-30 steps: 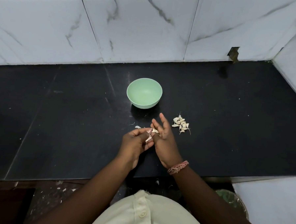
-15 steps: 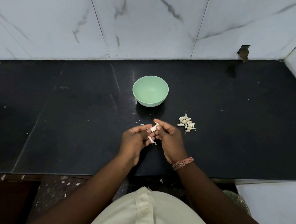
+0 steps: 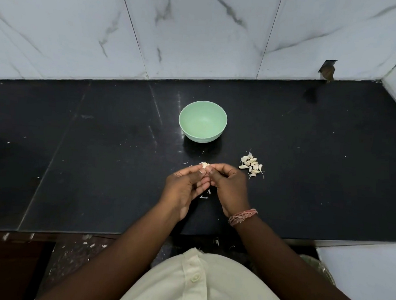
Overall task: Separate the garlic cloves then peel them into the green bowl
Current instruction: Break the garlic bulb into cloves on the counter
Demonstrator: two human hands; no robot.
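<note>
Both hands met over the near middle of the black table (image 3: 99, 167), fingertips pressed together around a single garlic clove (image 3: 204, 165). The left hand (image 3: 186, 188) had its thumb and forefinger closed on the clove from the left, and the right hand (image 3: 228, 186) pinched the same clove from the right, so each grip was clamped on it. Only the pale top of the clove showed above the fingertips; how much skin remained on it could not be told.

The green bowl (image 3: 203, 121) stood upright on the table just beyond the hands, and its inside looked bare. A small pile of separated cloves (image 3: 252, 166) lay on the table to the right of the hands and in front of the bowl, apart from both. A few scraps of papery skin (image 3: 205, 196) lay on the dark surface below and between the hands.

A band of pinkish thread (image 3: 243, 216) circled the right wrist. A cream buttoned shirt (image 3: 197, 283) filled the bottom of the view. Behind the table rose a white marble-patterned tile wall (image 3: 198, 35).
</note>
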